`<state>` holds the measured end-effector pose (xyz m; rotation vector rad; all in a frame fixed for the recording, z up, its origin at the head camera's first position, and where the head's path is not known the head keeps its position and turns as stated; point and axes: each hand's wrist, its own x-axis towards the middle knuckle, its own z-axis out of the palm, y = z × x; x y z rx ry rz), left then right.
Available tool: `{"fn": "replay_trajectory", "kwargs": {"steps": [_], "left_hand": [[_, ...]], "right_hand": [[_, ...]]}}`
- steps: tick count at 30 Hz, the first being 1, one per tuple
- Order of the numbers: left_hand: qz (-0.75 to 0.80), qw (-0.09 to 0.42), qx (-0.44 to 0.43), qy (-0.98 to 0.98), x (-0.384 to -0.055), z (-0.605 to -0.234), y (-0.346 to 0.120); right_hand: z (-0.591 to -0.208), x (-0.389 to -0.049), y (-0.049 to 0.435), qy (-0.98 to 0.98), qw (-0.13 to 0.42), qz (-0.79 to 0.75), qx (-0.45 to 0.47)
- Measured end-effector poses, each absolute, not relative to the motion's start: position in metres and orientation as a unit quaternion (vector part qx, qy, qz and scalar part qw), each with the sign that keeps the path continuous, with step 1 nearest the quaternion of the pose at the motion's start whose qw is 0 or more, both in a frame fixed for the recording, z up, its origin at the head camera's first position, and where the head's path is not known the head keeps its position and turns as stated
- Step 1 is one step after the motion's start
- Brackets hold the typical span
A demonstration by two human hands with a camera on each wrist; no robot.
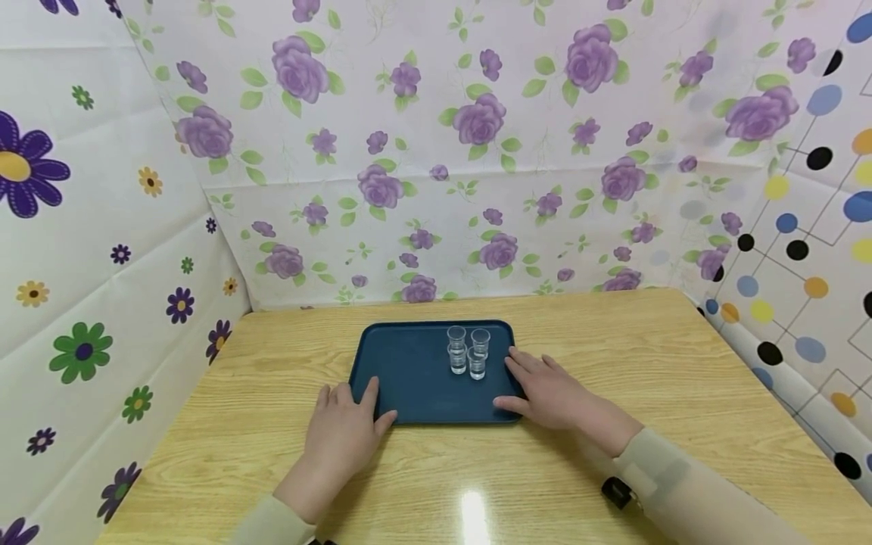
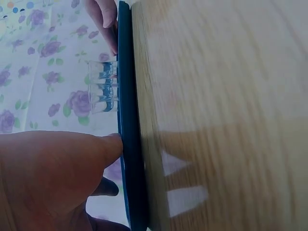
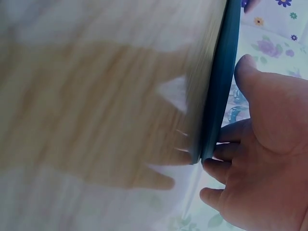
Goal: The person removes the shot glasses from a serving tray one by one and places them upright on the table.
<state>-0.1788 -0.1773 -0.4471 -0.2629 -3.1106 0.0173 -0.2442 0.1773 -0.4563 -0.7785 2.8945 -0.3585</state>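
Observation:
A dark blue rectangular tray (image 1: pixel 409 371) with a raised rim lies flat on the table. Several small clear shot glasses (image 1: pixel 458 362) stand upright, grouped on its right half. At the tray's near left corner is my left hand (image 1: pixel 344 428), index finger and thumb touching the rim. The left wrist view has that thumb tip (image 2: pixel 113 147) right at the tray edge. My right hand (image 1: pixel 555 393) lies against the tray's right side, fingers extended along the rim. In the right wrist view, its thumb (image 3: pixel 248 77) and fingers meet the tray edge, with the glasses partly hidden behind.
The light wood table (image 1: pixel 613 341) extends around the tray on all sides. A cloth with purple roses (image 1: pixel 477 121) hangs behind its far edge. Patterned cloths flank it, flowered (image 1: pixel 82 352) on the left, dotted (image 1: pixel 797 250) on the right.

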Motion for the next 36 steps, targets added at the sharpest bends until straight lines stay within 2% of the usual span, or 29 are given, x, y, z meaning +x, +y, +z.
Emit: {"fn": "replay_trajectory", "kwargs": {"steps": [24,36], "left_hand": [[-0.020,0.002,-0.111,-0.994,-0.171,-0.445,-0.166],[-0.037,0.018,-0.120,-0.992,-0.171,-0.444,-0.168]], "right_hand": [[-0.452,-0.251,0.202,0.946,0.077,-0.143,-0.282],[-0.455,-0.256,0.208,0.946,0.079,-0.150,-0.276]]}}
